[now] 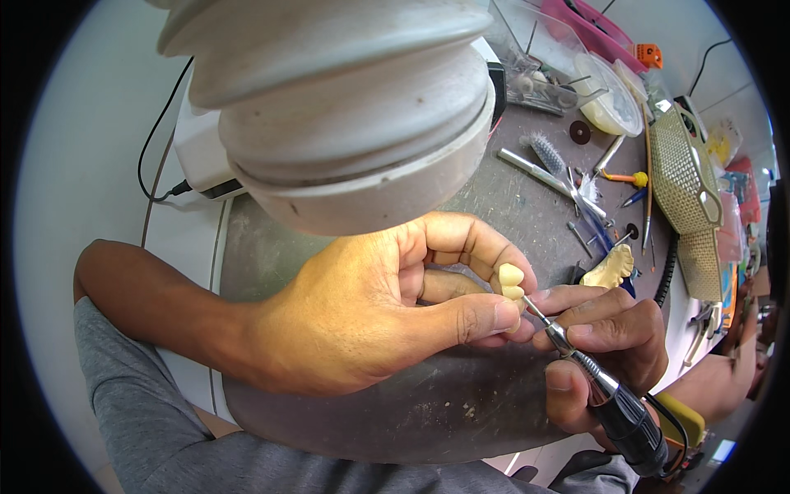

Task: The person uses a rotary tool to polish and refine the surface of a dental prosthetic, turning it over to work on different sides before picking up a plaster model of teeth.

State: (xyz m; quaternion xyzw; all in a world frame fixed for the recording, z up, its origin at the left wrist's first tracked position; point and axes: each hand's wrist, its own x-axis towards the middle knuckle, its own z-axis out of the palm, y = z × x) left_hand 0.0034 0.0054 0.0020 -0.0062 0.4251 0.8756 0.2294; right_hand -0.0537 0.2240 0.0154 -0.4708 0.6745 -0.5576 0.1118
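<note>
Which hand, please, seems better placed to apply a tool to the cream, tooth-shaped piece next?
Probably the right hand: it holds the black-and-silver, pen-shaped handpiece, its slim tip beside the cream piece. The left hand pinches that piece.

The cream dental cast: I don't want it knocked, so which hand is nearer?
Right. The right hand, holding the handpiece, is just below the cast in the picture. The left hand, holding tooth-shaped pieces, is farther off, to its left.

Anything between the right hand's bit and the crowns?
Nothing visible. The right hand holds the handpiece with its bit right at the crowns, pinched in the left hand; can't tell if bit and crowns touch. The hose sits left of that line.
</note>
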